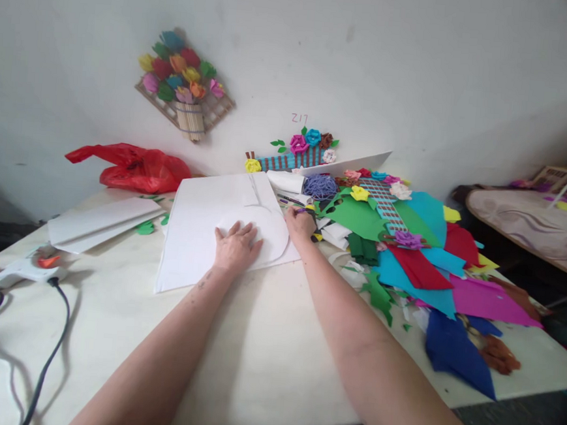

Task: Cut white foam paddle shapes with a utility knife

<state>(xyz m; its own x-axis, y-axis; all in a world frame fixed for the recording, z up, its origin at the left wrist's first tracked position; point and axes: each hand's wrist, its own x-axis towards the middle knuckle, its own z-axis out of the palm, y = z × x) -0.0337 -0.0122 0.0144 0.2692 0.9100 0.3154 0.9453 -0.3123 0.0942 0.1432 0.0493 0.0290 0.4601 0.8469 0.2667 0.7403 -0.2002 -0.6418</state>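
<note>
My left hand [238,248] lies flat with fingers spread on a white rounded paper shape [271,232]. That shape rests on a large white sheet [188,231] on the table. Close to the shape's right edge, my right hand [301,226] has its fingers pinched together. A short purple bit of what looks like a pen [300,210] shows at the fingertips; most of it is hidden. Dark pens [291,201] lie just beyond that hand, and a black-and-yellow object [312,209] sits right beside it, partly covered.
Coloured sheets and scraps [487,297] pile up at the right, near a blue yarn bundle [321,186] and a flowered paper guitar [385,204]. A red plastic bag [142,168], folded white paper [101,221] and a power strip [28,270] with cords are at the left.
</note>
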